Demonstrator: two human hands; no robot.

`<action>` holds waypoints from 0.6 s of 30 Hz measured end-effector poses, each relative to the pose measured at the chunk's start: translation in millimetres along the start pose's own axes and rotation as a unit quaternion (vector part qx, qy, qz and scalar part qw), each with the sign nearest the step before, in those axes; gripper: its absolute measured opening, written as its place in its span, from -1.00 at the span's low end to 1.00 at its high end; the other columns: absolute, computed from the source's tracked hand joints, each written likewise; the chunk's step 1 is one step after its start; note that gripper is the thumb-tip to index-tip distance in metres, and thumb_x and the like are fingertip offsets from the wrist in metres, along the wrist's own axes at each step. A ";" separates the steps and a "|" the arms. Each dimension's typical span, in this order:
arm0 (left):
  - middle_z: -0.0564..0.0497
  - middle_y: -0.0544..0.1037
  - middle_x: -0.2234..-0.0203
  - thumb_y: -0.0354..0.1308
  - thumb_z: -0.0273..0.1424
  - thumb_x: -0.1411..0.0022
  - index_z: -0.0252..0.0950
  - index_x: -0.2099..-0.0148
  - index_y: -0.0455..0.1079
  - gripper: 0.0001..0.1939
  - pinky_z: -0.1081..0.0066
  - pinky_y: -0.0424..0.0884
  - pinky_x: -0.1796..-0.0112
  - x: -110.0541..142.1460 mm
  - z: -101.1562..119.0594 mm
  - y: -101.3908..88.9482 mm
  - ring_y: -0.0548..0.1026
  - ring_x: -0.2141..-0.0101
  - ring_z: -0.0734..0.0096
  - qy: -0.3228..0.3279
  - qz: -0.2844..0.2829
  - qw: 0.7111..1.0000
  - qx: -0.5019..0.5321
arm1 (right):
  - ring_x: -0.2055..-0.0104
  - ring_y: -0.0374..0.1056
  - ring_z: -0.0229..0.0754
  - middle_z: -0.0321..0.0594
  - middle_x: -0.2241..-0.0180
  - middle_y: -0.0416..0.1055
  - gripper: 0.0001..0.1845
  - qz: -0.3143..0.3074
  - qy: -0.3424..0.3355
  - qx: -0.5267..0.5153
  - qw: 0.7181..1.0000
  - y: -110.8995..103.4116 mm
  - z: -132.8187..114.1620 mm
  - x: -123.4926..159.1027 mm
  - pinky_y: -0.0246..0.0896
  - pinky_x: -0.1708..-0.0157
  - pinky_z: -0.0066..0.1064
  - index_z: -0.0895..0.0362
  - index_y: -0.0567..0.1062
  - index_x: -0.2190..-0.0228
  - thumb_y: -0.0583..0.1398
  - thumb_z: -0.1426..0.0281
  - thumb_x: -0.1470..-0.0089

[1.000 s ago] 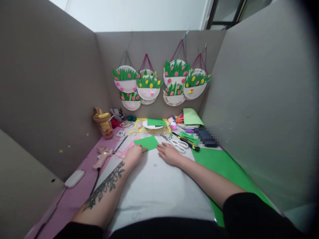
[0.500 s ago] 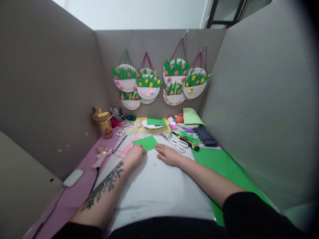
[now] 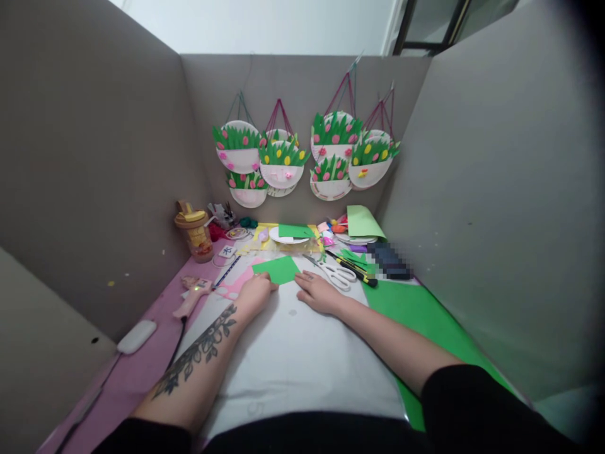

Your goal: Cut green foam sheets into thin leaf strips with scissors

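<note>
A small green paper rectangle [image 3: 278,270] lies on the white mat [image 3: 293,359] in front of me. My left hand [image 3: 256,295] rests at its near left corner, fingers curled and pinching the paper's edge. My right hand [image 3: 318,292] lies flat on the mat just right of the paper, fingers stretched toward it and holding nothing. White-handled scissors [image 3: 334,271] lie just beyond the right hand.
A pink glue gun [image 3: 193,294] and a white mouse-like device [image 3: 136,336] lie at left. A large green sheet [image 3: 425,321] covers the right side. A drink jar [image 3: 197,234], a paper plate [image 3: 286,236], pens and scraps crowd the back. Decorated plates [image 3: 282,165] hang on the wall.
Both hands and the green paper have stayed almost in place; only the view has shifted slightly.
</note>
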State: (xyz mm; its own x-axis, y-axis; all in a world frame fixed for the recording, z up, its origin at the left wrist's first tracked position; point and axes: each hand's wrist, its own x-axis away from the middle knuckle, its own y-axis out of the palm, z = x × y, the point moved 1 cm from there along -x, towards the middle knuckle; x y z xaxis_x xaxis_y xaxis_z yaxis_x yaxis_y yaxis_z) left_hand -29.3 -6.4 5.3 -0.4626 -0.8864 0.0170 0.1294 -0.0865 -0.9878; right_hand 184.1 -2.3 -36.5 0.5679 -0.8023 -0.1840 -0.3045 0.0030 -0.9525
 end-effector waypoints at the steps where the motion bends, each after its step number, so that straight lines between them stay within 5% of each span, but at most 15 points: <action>1: -0.12 0.47 0.23 -0.09 -0.36 -0.25 -0.26 0.17 0.49 -0.68 0.40 0.25 0.15 0.8 0.5 -0.5 0.39 0.16 0.25 0.009 0.005 1.000 -0.008 | -0.25 -0.04 0.07 0.01 -0.17 0.16 -0.45 -0.002 0.006 0.001 1.000 -0.2 -0.1 -0.3 -0.06 -0.16 -0.05 0.23 0.28 -0.11 0.03 0.23 -0.15; 8: -0.12 0.48 0.23 -0.05 -0.43 -0.21 -0.24 0.14 0.50 -0.69 0.40 0.27 0.17 1.0 -4.3 4.4 0.39 0.18 0.27 0.019 0.026 0.999 0.010 | -0.24 -0.04 0.16 -0.03 -0.15 0.20 -0.48 -0.033 -0.006 0.016 0.999 -2.1 -25.7 -18.2 -0.05 -0.10 0.09 0.15 0.33 -0.07 0.05 0.19 -0.13; 13: -0.13 0.49 0.21 -0.02 -0.50 -0.15 -0.27 0.17 0.50 -0.71 0.42 0.29 0.17 -2.1 -10.3 7.3 0.42 0.18 0.30 0.006 0.021 1.000 0.013 | -0.20 0.03 0.14 -0.02 -0.13 0.23 -0.45 -0.052 -0.046 0.026 0.997 -0.2 -53.7 -34.4 -0.01 -0.09 0.00 0.16 0.33 -0.07 0.07 0.17 -0.11; 18: -0.16 0.49 0.23 -0.07 -0.56 -0.15 -0.31 0.25 0.49 -0.70 0.37 0.32 0.19 3.8 -4.6 4.5 0.43 0.17 0.26 -0.025 0.024 0.999 -0.006 | -0.19 0.02 0.20 -0.08 -0.13 0.24 -0.49 -0.054 0.009 0.057 0.997 -7.5 -37.7 -23.9 -0.03 -0.06 0.09 0.10 0.37 -0.04 0.05 0.14 -0.12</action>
State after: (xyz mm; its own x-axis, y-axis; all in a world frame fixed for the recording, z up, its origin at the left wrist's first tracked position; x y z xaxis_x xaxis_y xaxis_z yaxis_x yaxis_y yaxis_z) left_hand -34.4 -8.0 0.2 -0.4108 -0.9114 -0.0237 0.1408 -0.0377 -0.9893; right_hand 144.0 -5.6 -15.8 0.5782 -0.8125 -0.0747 -0.1532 -0.0182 -0.9880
